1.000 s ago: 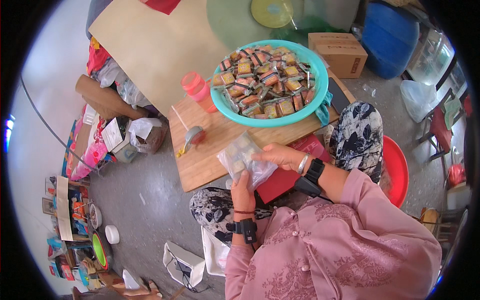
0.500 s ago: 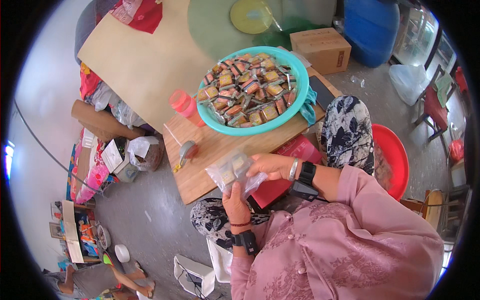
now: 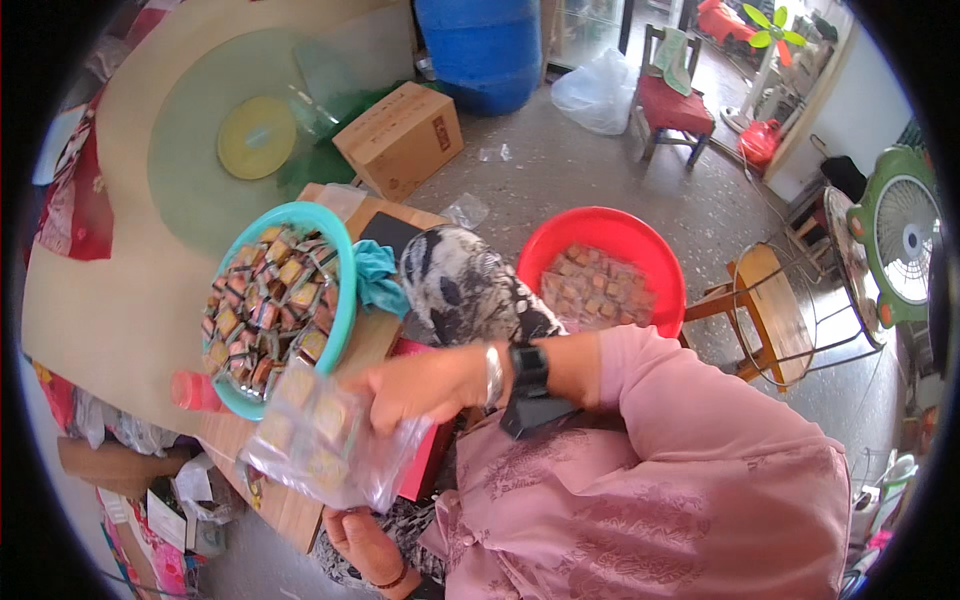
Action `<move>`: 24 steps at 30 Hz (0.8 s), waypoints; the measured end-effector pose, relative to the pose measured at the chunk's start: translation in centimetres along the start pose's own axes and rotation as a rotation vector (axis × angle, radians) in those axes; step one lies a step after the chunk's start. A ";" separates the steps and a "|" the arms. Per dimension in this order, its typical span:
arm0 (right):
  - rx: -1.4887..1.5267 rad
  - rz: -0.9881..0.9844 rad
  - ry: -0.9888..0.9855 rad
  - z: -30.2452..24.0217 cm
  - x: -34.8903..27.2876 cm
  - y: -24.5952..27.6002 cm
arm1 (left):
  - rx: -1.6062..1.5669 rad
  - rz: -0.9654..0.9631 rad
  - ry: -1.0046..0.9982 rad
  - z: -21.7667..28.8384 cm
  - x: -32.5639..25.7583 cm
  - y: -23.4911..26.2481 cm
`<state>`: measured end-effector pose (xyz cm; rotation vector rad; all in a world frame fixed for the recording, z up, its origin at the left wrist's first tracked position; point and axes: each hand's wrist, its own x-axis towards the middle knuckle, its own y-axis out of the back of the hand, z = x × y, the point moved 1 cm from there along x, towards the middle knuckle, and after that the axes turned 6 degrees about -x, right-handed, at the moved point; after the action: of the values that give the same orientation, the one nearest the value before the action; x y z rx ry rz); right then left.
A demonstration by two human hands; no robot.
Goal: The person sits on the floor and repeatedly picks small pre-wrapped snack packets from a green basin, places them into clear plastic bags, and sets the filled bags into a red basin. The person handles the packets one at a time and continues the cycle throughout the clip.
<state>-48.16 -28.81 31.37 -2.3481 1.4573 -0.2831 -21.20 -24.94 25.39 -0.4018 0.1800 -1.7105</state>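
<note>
My right hand (image 3: 425,385) is closed on one edge of a clear plastic bag (image 3: 365,482). Several flat, square, yellowish wrapped pieces (image 3: 330,415) show through the film. The bag hangs above the wooden board, in front of a turquoise basin (image 3: 345,300) heaped with small wrapped snacks (image 3: 270,305). Just below the bag's lower edge is my left hand (image 3: 362,548), its fingers loosely bent and apart; I see nothing in it. Whether its fingertips touch the film cannot be made out. Motion slightly blurs the bag and right hand.
On the floor to the right stands a red basin (image 3: 675,270) holding many bagged pieces. Beyond are a cardboard box (image 3: 400,140), a blue barrel (image 3: 478,55), a red-seated chair (image 3: 680,105), a wooden stool (image 3: 770,310) and a green fan (image 3: 905,240). A pink bottle (image 3: 195,390) sits left of the turquoise basin.
The view has swung right, bringing the red basin and fans into sight. My right hand has raised the bag; my left hand, formerly gripping it, is now below it.
</note>
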 end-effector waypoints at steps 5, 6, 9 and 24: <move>-0.113 0.319 0.269 -7.5 -11.3 7.1 | 0.148 -0.111 0.127 0.2 1.9 0.5; 0.004 0.331 0.409 -8.3 -13.8 8.3 | 0.153 -0.115 0.147 0.0 2.1 0.9; -0.074 0.603 0.461 -9.0 -20.8 13.0 | 0.179 -0.022 0.215 -1.4 2.0 3.0; -1.546 0.777 -0.685 22.5 -43.1 28.7 | 1.229 -0.233 -0.121 -0.6 6.0 3.9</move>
<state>-83.08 2.63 0.10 -1.8002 2.2787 2.2393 -18.66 -31.60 24.45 0.4084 -1.0029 -1.6898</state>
